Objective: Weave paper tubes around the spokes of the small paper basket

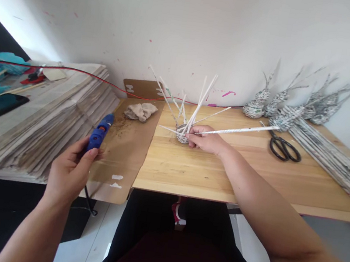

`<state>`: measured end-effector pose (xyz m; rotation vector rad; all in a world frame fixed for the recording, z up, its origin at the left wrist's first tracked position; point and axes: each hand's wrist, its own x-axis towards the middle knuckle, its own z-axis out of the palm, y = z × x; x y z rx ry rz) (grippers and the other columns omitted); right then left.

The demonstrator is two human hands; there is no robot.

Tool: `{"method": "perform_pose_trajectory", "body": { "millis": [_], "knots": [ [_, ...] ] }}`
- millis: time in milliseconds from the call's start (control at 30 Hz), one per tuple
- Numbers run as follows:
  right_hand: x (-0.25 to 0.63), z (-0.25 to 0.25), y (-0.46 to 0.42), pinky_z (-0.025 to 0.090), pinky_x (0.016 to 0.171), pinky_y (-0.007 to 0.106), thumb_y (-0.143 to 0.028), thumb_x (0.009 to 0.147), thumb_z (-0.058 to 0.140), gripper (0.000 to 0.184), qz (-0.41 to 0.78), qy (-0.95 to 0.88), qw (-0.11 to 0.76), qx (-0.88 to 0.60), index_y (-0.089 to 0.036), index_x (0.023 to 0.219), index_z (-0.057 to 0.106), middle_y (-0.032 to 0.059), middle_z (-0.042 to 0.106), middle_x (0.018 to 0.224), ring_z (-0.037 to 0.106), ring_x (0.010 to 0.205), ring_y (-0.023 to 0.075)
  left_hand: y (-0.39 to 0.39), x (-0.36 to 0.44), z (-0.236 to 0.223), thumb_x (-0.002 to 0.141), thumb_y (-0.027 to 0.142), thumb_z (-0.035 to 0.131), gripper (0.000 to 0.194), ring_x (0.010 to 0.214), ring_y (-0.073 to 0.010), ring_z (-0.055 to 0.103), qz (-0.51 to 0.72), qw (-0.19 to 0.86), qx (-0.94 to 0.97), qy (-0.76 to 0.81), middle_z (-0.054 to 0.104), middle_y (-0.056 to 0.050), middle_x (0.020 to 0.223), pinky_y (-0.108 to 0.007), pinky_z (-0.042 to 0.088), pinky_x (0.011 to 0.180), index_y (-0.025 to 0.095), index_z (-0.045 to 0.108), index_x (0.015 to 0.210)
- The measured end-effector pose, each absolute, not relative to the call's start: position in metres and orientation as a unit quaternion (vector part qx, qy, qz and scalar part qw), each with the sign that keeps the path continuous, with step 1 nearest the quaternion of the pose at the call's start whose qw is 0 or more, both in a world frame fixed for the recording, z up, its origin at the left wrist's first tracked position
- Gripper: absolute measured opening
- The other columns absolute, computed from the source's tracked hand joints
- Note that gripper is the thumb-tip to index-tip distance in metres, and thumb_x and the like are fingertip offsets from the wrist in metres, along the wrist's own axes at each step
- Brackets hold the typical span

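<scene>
My left hand [71, 167] is closed around a blue glue gun [98, 133] with an orange spot near its tip, held above the cardboard. My right hand [205, 139] pinches the side of a small round woven paper basket [181, 134] on the wooden table. Several thin paper sticks [199, 99] stand up and fan out from the basket's rim. One long white paper stick [239, 130] runs out to the right past my right fingers, which partly hide the basket.
A tall stack of newspapers [77, 120] lies left, beside brown cardboard [128, 154] bearing a crumpled cloth [141, 111]. Black scissors [283, 148] rest on the right. Behind them are several woven paper pieces [255, 105] and a bundle of paper sticks [329, 162]. A red cord [103, 79] runs along the wall.
</scene>
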<state>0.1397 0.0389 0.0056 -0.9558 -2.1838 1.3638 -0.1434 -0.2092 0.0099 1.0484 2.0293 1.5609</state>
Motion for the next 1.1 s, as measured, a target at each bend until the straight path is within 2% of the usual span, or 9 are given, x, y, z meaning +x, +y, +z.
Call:
{"method": "perform_pose_trajectory", "body": {
  "millis": [67, 133, 200, 267, 400, 533, 733, 933, 1100],
  "knots": [
    [0.139, 0.008, 0.037, 0.047, 0.057, 0.022, -0.031, 0.086, 0.063, 0.021, 0.482, -0.78, 0.197, -0.347, -0.018, 0.07, 0.06, 0.0001, 0.066, 0.06, 0.058, 0.056, 0.0099, -0.202, -0.129, 0.016, 0.079, 0.039, 0.073, 0.037, 0.071, -0.0153, 0.06, 0.628, 0.23, 0.343, 0.659, 0.068, 0.002, 0.082, -0.027, 0.049, 0.063, 0.025, 0.064, 0.112],
    [0.139, 0.01, 0.035, 0.046, 0.057, 0.023, -0.031, 0.084, 0.063, 0.021, 0.48, -0.78, 0.196, -0.351, -0.018, 0.069, 0.059, -0.0005, 0.065, 0.059, 0.057, 0.055, 0.0103, -0.192, -0.113, 0.024, 0.072, 0.041, 0.08, 0.042, 0.067, -0.0141, 0.057, 0.688, 0.296, 0.324, 0.578, 0.064, 0.001, 0.075, -0.022, 0.043, 0.05, 0.023, 0.062, 0.106],
    [0.138, 0.011, 0.034, 0.045, 0.056, 0.023, -0.031, 0.083, 0.063, 0.021, 0.475, -0.783, 0.198, -0.349, -0.018, 0.067, 0.058, -0.0012, 0.063, 0.057, 0.056, 0.054, 0.0106, -0.182, -0.098, 0.03, 0.072, 0.042, 0.08, 0.038, 0.066, -0.0131, 0.057, 0.681, 0.361, 0.325, 0.549, 0.062, -0.001, 0.075, -0.019, 0.039, 0.046, 0.021, 0.062, 0.097],
    [0.139, 0.011, 0.034, 0.044, 0.056, 0.023, -0.031, 0.083, 0.062, 0.02, 0.465, -0.788, 0.201, -0.35, -0.019, 0.067, 0.057, -0.0021, 0.062, 0.056, 0.055, 0.053, 0.0106, -0.172, -0.087, 0.033, 0.078, 0.048, 0.074, 0.035, 0.063, -0.0106, 0.053, 0.653, 0.392, 0.346, 0.548, 0.059, -0.001, 0.074, -0.017, 0.036, 0.044, 0.018, 0.061, 0.089],
    [0.139, 0.01, 0.035, 0.042, 0.056, 0.022, -0.032, 0.082, 0.06, 0.021, 0.439, -0.803, 0.197, -0.353, -0.019, 0.067, 0.056, -0.0029, 0.06, 0.056, 0.054, 0.053, 0.0103, -0.156, -0.072, 0.032, 0.077, 0.055, 0.074, 0.042, 0.057, -0.0078, 0.049, 0.614, 0.405, 0.361, 0.574, 0.055, 0.0, 0.071, -0.015, 0.03, 0.04, 0.016, 0.061, 0.086],
    [0.139, 0.007, 0.036, 0.039, 0.057, 0.022, -0.033, 0.083, 0.058, 0.021, 0.393, -0.83, 0.203, -0.34, -0.019, 0.067, 0.057, -0.0038, 0.06, 0.056, 0.052, 0.054, 0.0106, -0.146, -0.062, 0.029, 0.073, 0.057, 0.076, 0.046, 0.058, -0.0075, 0.05, 0.62, 0.434, 0.329, 0.565, 0.056, 0.0, 0.076, -0.015, 0.031, 0.04, 0.016, 0.062, 0.088],
    [0.137, 0.007, 0.036, 0.035, 0.059, 0.022, -0.03, 0.083, 0.057, 0.021, 0.341, -0.853, 0.216, -0.331, -0.019, 0.066, 0.057, -0.0038, 0.057, 0.057, 0.05, 0.058, 0.0115, -0.143, -0.057, 0.024, 0.072, 0.058, 0.076, 0.047, 0.056, -0.0074, 0.048, 0.605, 0.442, 0.333, 0.572, 0.055, -0.001, 0.071, -0.015, 0.03, 0.039, 0.014, 0.06, 0.079],
    [0.136, 0.006, 0.033, 0.032, 0.059, 0.022, -0.029, 0.083, 0.057, 0.016, 0.311, -0.868, 0.222, -0.318, -0.019, 0.071, 0.06, -0.0038, 0.055, 0.06, 0.047, 0.059, 0.0112, -0.138, -0.054, 0.025, 0.063, 0.059, 0.082, 0.055, 0.054, -0.0057, 0.047, 0.596, 0.474, 0.283, 0.583, 0.057, -0.002, 0.074, -0.013, 0.027, 0.036, 0.012, 0.059, 0.078],
    [0.135, 0.003, 0.034, 0.031, 0.059, 0.022, -0.029, 0.084, 0.057, 0.016, 0.302, -0.872, 0.225, -0.312, -0.019, 0.071, 0.06, -0.0037, 0.054, 0.06, 0.047, 0.059, 0.0112, -0.138, -0.051, 0.026, 0.065, 0.057, 0.082, 0.053, 0.054, -0.0055, 0.048, 0.593, 0.487, 0.278, 0.578, 0.057, -0.002, 0.074, -0.013, 0.024, 0.035, 0.011, 0.06, 0.079]
  ]
}}
